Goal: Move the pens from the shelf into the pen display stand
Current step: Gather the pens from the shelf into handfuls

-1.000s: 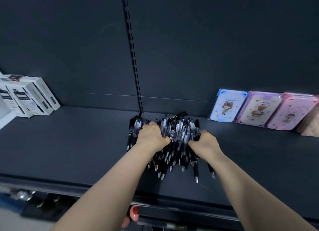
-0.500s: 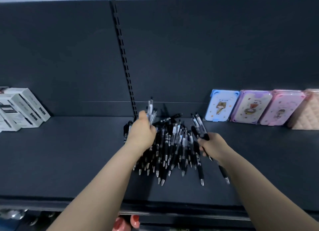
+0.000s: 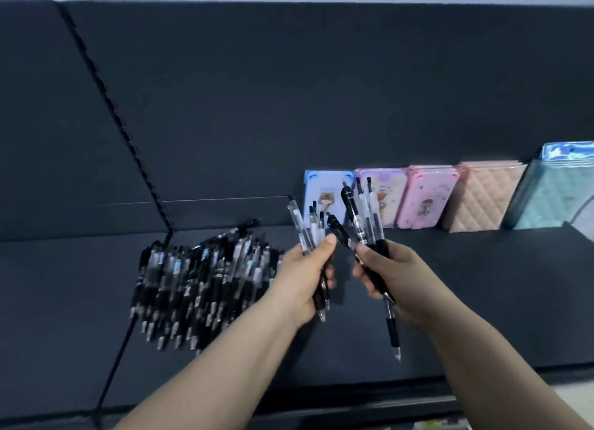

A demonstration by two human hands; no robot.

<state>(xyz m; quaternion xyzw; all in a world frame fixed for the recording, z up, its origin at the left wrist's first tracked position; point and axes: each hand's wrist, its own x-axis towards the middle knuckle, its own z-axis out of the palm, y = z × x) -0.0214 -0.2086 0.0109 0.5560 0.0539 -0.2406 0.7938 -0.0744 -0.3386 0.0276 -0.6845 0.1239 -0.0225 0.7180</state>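
A heap of black-and-clear pens (image 3: 205, 282) lies on the dark shelf (image 3: 482, 301), left of my hands. My left hand (image 3: 305, 278) grips a small bunch of pens (image 3: 310, 233), their clip ends pointing up. Close beside it, my right hand (image 3: 395, 278) grips another bunch of pens (image 3: 361, 211); one of them hangs lower, its tip pointing down. Both hands are raised above the shelf, right of the heap. No pen display stand is in view.
Several pastel cases stand along the shelf's back wall at the right: blue (image 3: 324, 192), purple (image 3: 384, 192), pink (image 3: 429, 198), a quilted peach one (image 3: 482, 198) and a teal one (image 3: 556, 192). A slotted upright (image 3: 119, 114) runs down the back panel.
Both hands have lifted off the heap, each with a bunch of pens, and moved right. The view has swung right, so the white boxes at the left have left the frame.
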